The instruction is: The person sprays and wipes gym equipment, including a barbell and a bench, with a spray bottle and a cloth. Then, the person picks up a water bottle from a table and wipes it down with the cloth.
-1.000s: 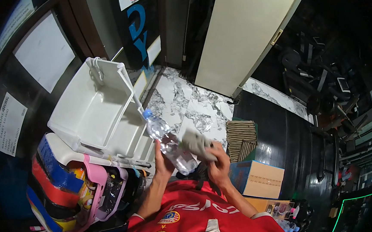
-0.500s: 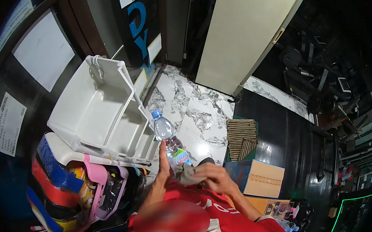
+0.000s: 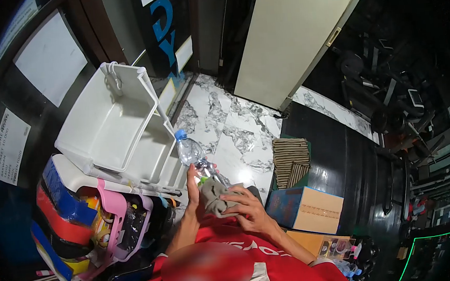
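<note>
A clear plastic water bottle (image 3: 190,152) with a blue cap leans up and to the left in front of my red shirt. My left hand (image 3: 193,195) is closed around its middle. In my right hand (image 3: 248,210) is a grey-brown cloth (image 3: 218,197), pressed over the lower part of the bottle. The cloth hides most of the label, leaving only a bit of green showing. Just beyond the bottle stands a white plastic tiered rack (image 3: 110,128) with open bins.
Below the rack at left are pink baskets (image 3: 115,200) holding packets. Folded striped cloths (image 3: 290,159) lie right of the marble floor (image 3: 235,140), above a cardboard box (image 3: 318,210). A pale cabinet (image 3: 293,36) stands at the back; gym equipment (image 3: 383,93) fills the dark right side.
The cloth has moved up and left onto the bottle's label, covering it, with my right hand following. The bottle has shifted slightly to the left and up.
</note>
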Tool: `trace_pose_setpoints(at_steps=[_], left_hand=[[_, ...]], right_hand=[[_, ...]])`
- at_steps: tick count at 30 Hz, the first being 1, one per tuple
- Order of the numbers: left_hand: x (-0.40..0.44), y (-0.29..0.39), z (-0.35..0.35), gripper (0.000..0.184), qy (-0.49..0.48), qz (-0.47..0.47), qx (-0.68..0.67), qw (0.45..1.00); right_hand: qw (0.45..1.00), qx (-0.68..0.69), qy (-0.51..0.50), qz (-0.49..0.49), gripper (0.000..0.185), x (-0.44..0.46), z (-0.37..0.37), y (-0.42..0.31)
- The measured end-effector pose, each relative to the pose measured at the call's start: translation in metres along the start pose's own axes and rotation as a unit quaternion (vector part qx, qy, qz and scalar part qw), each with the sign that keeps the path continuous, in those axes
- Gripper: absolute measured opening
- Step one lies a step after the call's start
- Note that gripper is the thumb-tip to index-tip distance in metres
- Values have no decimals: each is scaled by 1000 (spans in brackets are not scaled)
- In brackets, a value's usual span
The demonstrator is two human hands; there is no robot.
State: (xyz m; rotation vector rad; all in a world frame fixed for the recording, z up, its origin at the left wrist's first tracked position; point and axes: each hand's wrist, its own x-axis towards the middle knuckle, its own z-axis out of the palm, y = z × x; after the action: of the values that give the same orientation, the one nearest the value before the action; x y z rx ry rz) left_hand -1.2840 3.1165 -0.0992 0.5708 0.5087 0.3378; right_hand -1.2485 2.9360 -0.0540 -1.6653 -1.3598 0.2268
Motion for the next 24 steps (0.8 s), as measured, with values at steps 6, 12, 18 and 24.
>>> trace_pose_setpoints(at_steps=[6,12,18,24], left_hand=[[-12,3,38,52,93,92,-20,991],[-4,-23,9,51,94,193,3,977],[-14,-23,-5,68,-27,359,298,884],[-22,-8,4,63,-76,407,480,773]], right_hand=[[876,250,273,308,31,-37,46,44],[754,486,230,377,38,-35,60,71],[362,784,219,455,31,-10,45,37],[329,835,181,402,33,-64,57,84]])
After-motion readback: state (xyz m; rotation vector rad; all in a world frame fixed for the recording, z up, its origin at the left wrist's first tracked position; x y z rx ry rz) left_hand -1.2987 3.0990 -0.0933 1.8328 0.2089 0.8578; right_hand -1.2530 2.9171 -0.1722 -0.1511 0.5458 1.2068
